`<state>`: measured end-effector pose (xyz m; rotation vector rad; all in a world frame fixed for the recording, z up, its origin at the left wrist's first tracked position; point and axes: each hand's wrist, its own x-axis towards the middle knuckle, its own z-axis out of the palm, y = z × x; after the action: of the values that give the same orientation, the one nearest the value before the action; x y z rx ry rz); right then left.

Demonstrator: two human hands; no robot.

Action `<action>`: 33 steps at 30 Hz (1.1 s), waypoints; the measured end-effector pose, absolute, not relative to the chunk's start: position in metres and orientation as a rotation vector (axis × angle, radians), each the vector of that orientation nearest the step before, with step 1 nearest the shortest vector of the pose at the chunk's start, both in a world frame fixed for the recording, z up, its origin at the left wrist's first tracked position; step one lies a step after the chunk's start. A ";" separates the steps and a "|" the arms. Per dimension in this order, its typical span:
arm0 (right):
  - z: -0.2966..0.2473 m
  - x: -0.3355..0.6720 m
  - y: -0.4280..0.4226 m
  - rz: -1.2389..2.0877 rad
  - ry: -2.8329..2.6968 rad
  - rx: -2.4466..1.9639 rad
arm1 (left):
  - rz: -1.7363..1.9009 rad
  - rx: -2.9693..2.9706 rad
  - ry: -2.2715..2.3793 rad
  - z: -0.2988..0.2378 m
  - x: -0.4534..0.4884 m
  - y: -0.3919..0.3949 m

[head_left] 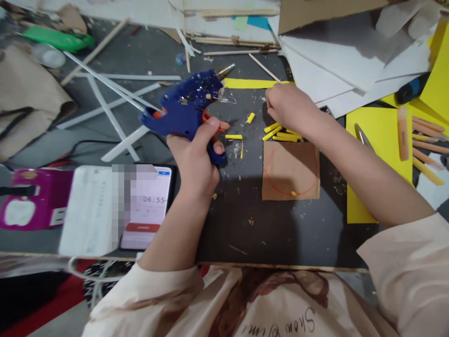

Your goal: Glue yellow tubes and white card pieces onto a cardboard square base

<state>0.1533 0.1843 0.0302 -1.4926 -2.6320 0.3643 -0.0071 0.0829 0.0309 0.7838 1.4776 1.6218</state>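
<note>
The left grip (196, 159) wraps the glue gun (185, 105), hiding its handle. The right grip (287, 110) shows only its back; its fingertips are hidden, so whether they pinch anything cannot be told. It covers part of the yellow rolls (286, 135) beneath. Left of the left grip, the phone (154, 206) screen is partly blurred out.

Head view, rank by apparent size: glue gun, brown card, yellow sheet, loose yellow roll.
1. yellow sheet, partly covered
2. glue gun and brown card: near alike, gun nearer the camera, so unranked
3. loose yellow roll
</note>
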 end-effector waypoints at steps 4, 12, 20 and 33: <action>0.030 0.151 0.180 0.317 -2.667 -1.551 | 1.631 0.795 1.459 0.028 -0.006 0.083; 0.053 0.160 0.173 0.297 -2.554 -1.584 | 1.650 0.838 1.407 0.024 -0.003 0.081; 0.077 0.214 0.086 0.771 -2.054 -1.386 | 1.507 0.950 1.435 0.024 -0.003 0.076; 0.014 0.226 0.041 1.239 -1.199 -1.268 | 1.084 1.207 1.430 0.028 -0.003 0.067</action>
<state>0.2264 0.0410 0.0135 -1.2680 -1.1987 1.2394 -0.0029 0.0670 0.0279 1.2074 1.4300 1.0837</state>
